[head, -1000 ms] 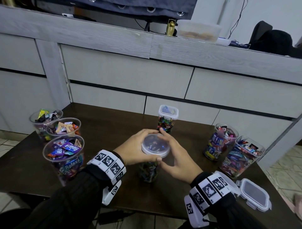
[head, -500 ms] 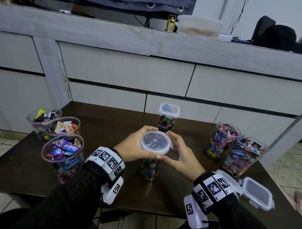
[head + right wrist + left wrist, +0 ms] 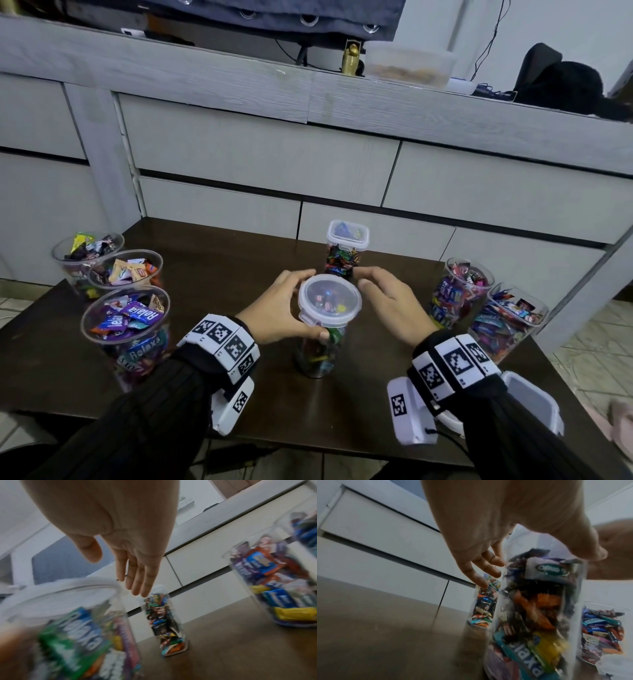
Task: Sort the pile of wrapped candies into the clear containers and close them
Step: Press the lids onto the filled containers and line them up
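Centre of head view: your left hand grips the tall round candy jar, thumb curled under the rim of its round clear lid, fingers round the far side. The lid sits on the jar; can't tell if it's fully snapped. Your right hand is just right of the lid, fingers straight & relaxed, holding nothing; right wrist view shows it apart from the jar.

Behind the jar, upper centre: a slim square container, lid on, packed w/ candies.

Left of frame: three open round containers in a tight cluster, near one w/ purple "Relaxa" wrappers, middle one, far one.

Right of frame: an open round container & beside it a squarish open container, both full of wrapped candies.

Lower right: a rectangular lid flat on the dark wooden table, partly hidden by your right sleeve.

Left wrist view: the jar close up, blurred, wrappers pressed against its wall.
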The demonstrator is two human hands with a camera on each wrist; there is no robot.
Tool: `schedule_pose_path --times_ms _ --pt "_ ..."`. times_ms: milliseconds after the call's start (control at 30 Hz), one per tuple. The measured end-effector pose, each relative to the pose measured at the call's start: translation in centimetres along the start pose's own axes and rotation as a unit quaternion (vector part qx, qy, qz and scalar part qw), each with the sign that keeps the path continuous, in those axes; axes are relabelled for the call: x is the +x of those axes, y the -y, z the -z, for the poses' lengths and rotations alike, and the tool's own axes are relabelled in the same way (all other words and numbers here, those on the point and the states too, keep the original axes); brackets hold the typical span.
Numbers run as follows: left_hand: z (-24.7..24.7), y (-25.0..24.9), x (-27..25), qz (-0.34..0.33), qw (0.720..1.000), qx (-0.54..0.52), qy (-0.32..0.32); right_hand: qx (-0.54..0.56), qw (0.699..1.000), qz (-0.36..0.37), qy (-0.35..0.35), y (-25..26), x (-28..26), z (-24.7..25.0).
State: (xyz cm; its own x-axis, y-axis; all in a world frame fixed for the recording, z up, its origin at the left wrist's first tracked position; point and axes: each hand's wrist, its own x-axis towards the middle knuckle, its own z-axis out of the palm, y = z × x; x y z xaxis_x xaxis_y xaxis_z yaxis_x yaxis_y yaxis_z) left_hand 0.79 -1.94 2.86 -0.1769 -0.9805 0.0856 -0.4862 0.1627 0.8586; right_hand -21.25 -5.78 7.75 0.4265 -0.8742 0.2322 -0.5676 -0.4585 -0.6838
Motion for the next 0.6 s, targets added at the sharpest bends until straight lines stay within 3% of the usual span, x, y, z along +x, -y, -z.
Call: schedule_pose_path --times_ms 100,233,433,600 --pt "-1.5 0.2 -0.1 -0.020 0.997 -0.079 0.004 -0.062 0.997 -0.007 0.039 1.7 0.3 -2.0" --pt "-3.4 0.7 0.2 -0.035 0.981 -0.192 0.009 -0.090 0.995 -0.040 0.014 2.6 0.5 -4.3" --pt "-3.4 1.7 1.1 -0.025 0.983 -0.180 0.040 -0.116 0.992 -0.029 -0.039 2.3 0.9 -5.1" --pt "-3.3 2.5 1.2 0.000 0.983 -0.171 0.060 -0.112 0.993 -0.002 0.033 1.9 1.1 -4.0"
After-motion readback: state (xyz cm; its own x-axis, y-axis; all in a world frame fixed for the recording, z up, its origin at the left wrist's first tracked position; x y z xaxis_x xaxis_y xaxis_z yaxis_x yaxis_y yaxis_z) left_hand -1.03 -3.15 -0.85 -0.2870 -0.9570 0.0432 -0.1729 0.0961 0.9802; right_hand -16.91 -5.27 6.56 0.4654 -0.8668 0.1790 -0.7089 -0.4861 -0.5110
